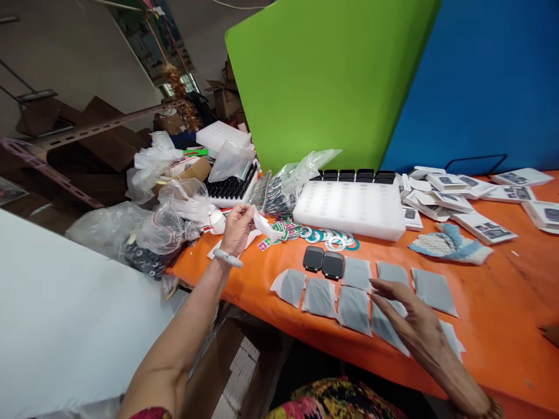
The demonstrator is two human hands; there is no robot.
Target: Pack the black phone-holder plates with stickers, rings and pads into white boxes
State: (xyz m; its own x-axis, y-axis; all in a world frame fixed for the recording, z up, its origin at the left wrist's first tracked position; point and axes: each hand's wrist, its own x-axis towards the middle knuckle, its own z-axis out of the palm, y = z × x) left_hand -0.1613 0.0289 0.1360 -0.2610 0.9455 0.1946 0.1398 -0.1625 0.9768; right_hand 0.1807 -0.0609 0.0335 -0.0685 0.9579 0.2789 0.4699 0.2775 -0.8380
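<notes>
My left hand [238, 230] pinches a thin white translucent sleeve [265, 226] between thumb and fingers, above the table's left part. My right hand [408, 308], fingers stretched and apart, hovers over or rests lightly on a wrapped square [386, 323]; contact is unclear. Several flat dark squares in whitish translucent sleeves lie in two rows, among them a wrapped square [357, 273] in the back row. Left of that one lie two bare black square devices [313, 258] side by side. My right hand and forearm partly cover the wrapped pieces at the right.
Behind stand a white foam tray [349, 206], round paper rings [336, 240] and plastic bags [305, 174]. A knitted glove [449, 243] and several small white boxes [484, 226] lie right on the orange table [502, 291]. Below sits an open carton [227, 355].
</notes>
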